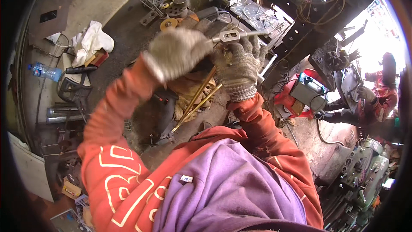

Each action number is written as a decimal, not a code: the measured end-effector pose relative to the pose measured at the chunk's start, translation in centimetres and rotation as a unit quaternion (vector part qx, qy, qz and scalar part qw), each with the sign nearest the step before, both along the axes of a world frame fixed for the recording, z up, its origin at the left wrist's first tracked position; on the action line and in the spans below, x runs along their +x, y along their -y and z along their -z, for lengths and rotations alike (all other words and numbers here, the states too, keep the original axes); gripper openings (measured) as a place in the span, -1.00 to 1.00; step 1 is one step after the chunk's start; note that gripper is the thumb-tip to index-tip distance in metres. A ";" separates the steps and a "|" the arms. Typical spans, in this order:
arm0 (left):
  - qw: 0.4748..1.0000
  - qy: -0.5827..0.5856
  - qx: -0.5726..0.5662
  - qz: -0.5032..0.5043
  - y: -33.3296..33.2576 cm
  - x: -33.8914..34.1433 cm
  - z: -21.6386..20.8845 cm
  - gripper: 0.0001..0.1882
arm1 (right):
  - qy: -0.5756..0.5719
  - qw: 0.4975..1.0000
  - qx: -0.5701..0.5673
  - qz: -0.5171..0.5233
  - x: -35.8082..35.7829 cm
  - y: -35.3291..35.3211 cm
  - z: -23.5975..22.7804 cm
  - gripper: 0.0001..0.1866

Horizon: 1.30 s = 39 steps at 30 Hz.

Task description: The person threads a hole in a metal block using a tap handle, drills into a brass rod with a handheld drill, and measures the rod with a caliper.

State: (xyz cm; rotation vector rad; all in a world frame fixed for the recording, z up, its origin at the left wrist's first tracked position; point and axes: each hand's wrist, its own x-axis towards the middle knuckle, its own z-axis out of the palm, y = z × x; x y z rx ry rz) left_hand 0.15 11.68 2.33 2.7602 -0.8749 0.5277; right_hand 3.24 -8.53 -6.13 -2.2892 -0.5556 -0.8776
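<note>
A grey metal tap wrench (pixel 228 36) with a slotted middle lies across the space between my gloved hands, above the cluttered bench. My left hand (pixel 178 51), smeared by motion, is closed around its left handle. Just below the middle and the right handle, my right hand (pixel 238 71) has its fingers curled. What sits in that palm is mostly hidden by the glove. Two thin brass-coloured rods (pixel 198 106) slant below the hands, beside a tan cloth or leather piece (pixel 189 92).
A yellow disc (pixel 168 24) and metal parts lie beyond my hands. On the left are a white cloth (pixel 92 41) and a water bottle (pixel 45 72). A box-shaped machine (pixel 310 91) rests on a red stool (pixel 285 96) at right. Another person (pixel 380 96) works at far right, near a green machine (pixel 365 176).
</note>
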 end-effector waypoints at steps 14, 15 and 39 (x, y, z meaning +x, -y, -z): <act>0.986 -0.015 0.056 0.154 7.2 5.6 -5.1 -0.72 | -0.165 0.983 -0.028 -0.074 1.3 -0.2 4.9 -0.30; 0.987 -0.035 0.075 0.136 7.4 6.5 -5.1 -0.73 | -0.129 0.990 -0.038 -0.048 1.0 -0.3 3.7 -0.38; 0.968 -0.058 0.053 0.237 4.1 8.3 -4.6 -0.72 | -0.209 0.863 0.408 -0.211 0.8 -2.1 3.0 -0.41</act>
